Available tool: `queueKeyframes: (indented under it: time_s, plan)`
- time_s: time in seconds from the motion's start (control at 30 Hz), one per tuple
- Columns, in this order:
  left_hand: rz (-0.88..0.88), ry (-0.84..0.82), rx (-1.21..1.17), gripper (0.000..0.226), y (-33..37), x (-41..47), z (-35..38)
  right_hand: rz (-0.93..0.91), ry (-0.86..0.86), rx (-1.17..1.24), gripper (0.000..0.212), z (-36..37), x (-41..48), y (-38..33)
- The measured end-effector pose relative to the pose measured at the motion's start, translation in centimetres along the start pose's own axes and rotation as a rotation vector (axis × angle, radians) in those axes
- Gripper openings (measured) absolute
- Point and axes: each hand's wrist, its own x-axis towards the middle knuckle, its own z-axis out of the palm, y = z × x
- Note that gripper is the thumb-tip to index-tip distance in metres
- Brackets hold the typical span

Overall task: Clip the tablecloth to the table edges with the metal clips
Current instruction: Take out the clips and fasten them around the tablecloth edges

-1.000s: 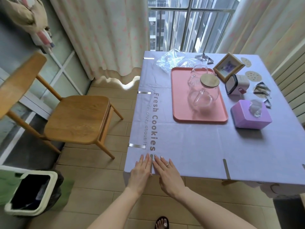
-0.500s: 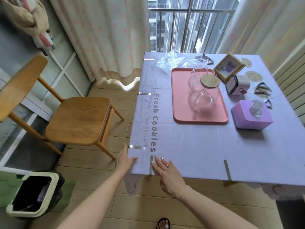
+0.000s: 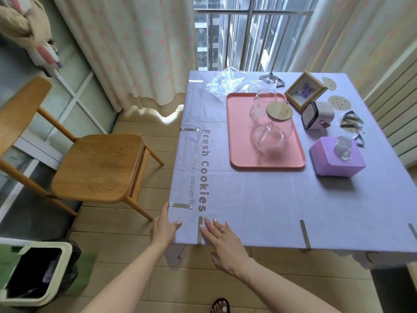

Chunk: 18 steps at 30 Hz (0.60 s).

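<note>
Nearest: two hands at near-left corner of tabletop (image 3: 259, 244). Left hand (image 3: 165, 229) against corner, thumb on lavender tablecloth (image 3: 259, 199), fingers straight along left edge, grip released. Right hand (image 3: 222, 242) flat on cloth, fingers spread, grip released, just beside fitted clip (image 3: 200, 230). Six fitted clips counted: three on near edge, three on left edge. Midway: one pink tray (image 3: 266, 164), two glass vessels on it; one tissue box (image 3: 336, 161). Far: loose clips (image 3: 272, 79) in two clusters. Open floor left of tabletop, bounded by one chair (image 3: 94, 168).
</note>
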Motion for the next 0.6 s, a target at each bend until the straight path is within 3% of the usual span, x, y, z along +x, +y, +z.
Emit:
queueKeyframes:
  time_s: [0.2,0.3,0.43,0.6]
  plan:
    - [-0.013,-0.093,0.224,0.085,0.5,0.1,-0.5,-0.019,-0.014,-0.023,0.077,-0.3,0.0,0.2]
    - [0.130,-0.028,0.406,0.091,1.8,-1.5,-0.2,-0.013,-0.012,-0.032,0.076,-0.7,-0.2,0.5]
    - [0.394,-0.087,0.487,0.076,4.1,-5.0,2.4,0.017,0.098,-0.031,0.076,-1.0,-1.7,2.7]
    - [0.542,-0.268,0.563,0.061,7.5,-8.7,6.7,0.178,0.141,-0.035,0.060,-2.4,-6.4,7.5]
